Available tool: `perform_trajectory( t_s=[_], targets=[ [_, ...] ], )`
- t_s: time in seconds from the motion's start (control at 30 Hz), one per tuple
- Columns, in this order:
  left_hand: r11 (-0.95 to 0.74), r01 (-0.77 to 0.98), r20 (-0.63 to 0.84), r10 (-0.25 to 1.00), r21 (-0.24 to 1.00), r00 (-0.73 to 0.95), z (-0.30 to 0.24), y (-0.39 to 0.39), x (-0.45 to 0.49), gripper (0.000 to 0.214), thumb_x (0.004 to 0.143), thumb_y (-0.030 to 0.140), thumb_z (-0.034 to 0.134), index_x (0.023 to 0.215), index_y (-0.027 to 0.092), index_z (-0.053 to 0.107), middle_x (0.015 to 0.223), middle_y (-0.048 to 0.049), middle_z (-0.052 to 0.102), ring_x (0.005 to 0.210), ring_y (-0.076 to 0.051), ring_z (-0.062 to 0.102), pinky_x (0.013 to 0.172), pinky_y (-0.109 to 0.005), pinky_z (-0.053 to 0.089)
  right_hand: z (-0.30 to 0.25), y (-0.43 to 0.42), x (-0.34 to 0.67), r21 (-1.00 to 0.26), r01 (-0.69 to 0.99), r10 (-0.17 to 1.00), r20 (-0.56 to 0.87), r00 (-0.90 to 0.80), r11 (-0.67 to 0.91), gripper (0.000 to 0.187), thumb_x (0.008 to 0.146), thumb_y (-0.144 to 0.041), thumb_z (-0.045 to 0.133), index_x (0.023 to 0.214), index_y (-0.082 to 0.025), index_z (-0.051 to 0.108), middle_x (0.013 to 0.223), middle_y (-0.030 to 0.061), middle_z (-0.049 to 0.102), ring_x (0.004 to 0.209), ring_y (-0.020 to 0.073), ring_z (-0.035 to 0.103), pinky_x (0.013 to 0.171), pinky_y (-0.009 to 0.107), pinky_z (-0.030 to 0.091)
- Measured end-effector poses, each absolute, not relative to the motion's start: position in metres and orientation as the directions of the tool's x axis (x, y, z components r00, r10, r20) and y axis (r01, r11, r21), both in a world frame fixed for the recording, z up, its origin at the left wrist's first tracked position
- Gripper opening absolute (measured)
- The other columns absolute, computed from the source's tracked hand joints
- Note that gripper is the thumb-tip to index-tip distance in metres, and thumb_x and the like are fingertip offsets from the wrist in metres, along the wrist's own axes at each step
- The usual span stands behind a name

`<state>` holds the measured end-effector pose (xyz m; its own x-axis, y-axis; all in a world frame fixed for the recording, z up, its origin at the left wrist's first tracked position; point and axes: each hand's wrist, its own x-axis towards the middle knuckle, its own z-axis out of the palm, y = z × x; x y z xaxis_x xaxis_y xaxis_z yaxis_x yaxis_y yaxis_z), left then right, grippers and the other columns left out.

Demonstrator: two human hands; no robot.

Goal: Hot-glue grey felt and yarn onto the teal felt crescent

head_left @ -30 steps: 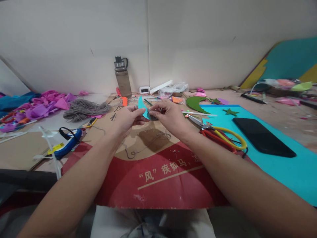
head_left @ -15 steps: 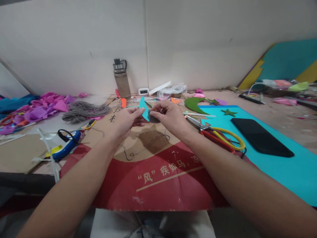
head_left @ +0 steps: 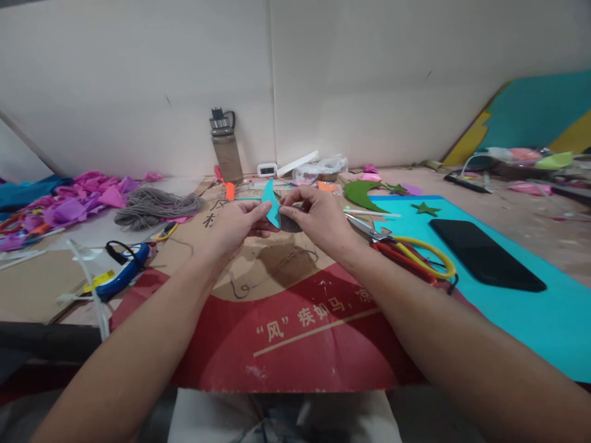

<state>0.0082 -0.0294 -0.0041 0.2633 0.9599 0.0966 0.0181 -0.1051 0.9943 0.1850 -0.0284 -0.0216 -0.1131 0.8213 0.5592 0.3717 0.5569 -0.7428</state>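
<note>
My left hand point(head_left: 236, 226) pinches a turquoise crescent-shaped cut-out point(head_left: 270, 198) between thumb and fingers, one tip pointing up. Against the crescent's lower right edge sits a small dark grey piece point(head_left: 290, 224), gripped by the closed fingers of my right hand point(head_left: 319, 216); its material is unclear. Both hands hover above a brown and red cardboard sheet point(head_left: 295, 344) with printed characters. A loose grey thread point(head_left: 241, 290) lies on the cardboard below them. To the right of my right hand rest scissors with red and yellow handles point(head_left: 427, 255).
A phone point(head_left: 487, 253) and a green star point(head_left: 425, 209) lie on a turquoise sheet point(head_left: 521, 326). A green crescent point(head_left: 362, 195), a grey cord bundle point(head_left: 154, 208), a blue and white glue gun point(head_left: 122, 274) and pink scraps point(head_left: 95, 191) surround the cardboard. A bottle point(head_left: 227, 151) stands by the wall.
The turquoise crescent has turned slightly and shifted a little to the right. The dark grey piece shows a bit more beside it. Both hands keep their grip.
</note>
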Motion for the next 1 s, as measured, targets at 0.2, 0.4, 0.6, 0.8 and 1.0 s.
perform_trajectory(
  t_s=[0.2,0.4,0.6,0.8,1.0],
  targets=[
    [-0.104,0.019,0.094,0.952,0.994,0.290,-0.005,-0.028,0.008,0.034,0.070,0.046,0.075,0.077,0.013,0.070,0.070,-0.0076,0.069,0.059,-0.014,0.066,0.053,-0.021,0.050,-0.019,-0.031,0.184,-0.737,0.406,0.831,0.543,-0.123,0.541,0.009,0.080,-0.029,0.063,0.076,-0.020,0.062,0.075,0.0017,0.065,0.071,0.0152,0.057,0.066,0.030,0.044],
    [-0.104,-0.008,0.102,0.948,0.995,0.303,-0.002,-0.032,0.010,0.035,0.069,0.048,0.075,0.076,0.014,0.069,0.071,-0.0058,0.068,0.060,-0.012,0.064,0.056,-0.022,0.050,-0.017,-0.032,0.184,-0.749,0.391,0.838,0.530,-0.133,0.536,0.009,0.081,-0.027,0.061,0.075,-0.020,0.060,0.073,0.0011,0.063,0.068,0.0139,0.056,0.064,0.030,0.043],
    [-0.187,0.030,0.163,0.914,0.982,0.372,-0.006,-0.033,0.012,0.025,0.067,0.029,0.077,0.086,0.015,0.070,0.086,-0.0050,0.068,0.072,-0.013,0.063,0.063,-0.024,0.050,-0.018,-0.030,0.187,-0.736,0.420,0.834,0.542,-0.104,0.531,0.008,0.078,-0.026,0.063,0.074,-0.019,0.060,0.072,0.0010,0.063,0.067,0.0140,0.055,0.065,0.030,0.043],
    [-0.253,0.067,0.217,0.916,0.965,0.337,-0.015,-0.029,0.016,0.028,0.064,0.022,0.075,0.090,0.016,0.069,0.086,-0.0043,0.068,0.074,-0.013,0.061,0.062,-0.023,0.046,-0.018,-0.029,0.188,-0.762,0.409,0.851,0.520,-0.074,0.502,0.008,0.077,-0.025,0.062,0.071,-0.020,0.059,0.071,0.0006,0.062,0.065,0.0138,0.054,0.063,0.030,0.043],
    [-0.273,0.088,0.235,0.923,0.958,0.306,-0.016,-0.028,0.017,0.026,0.063,0.021,0.074,0.088,0.017,0.069,0.079,-0.0028,0.067,0.069,-0.012,0.059,0.059,-0.023,0.043,-0.017,-0.030,0.186,-0.784,0.386,0.862,0.503,-0.063,0.486,0.009,0.076,-0.025,0.062,0.070,-0.019,0.058,0.070,0.0005,0.062,0.064,0.0132,0.053,0.062,0.029,0.043]
  ],
)
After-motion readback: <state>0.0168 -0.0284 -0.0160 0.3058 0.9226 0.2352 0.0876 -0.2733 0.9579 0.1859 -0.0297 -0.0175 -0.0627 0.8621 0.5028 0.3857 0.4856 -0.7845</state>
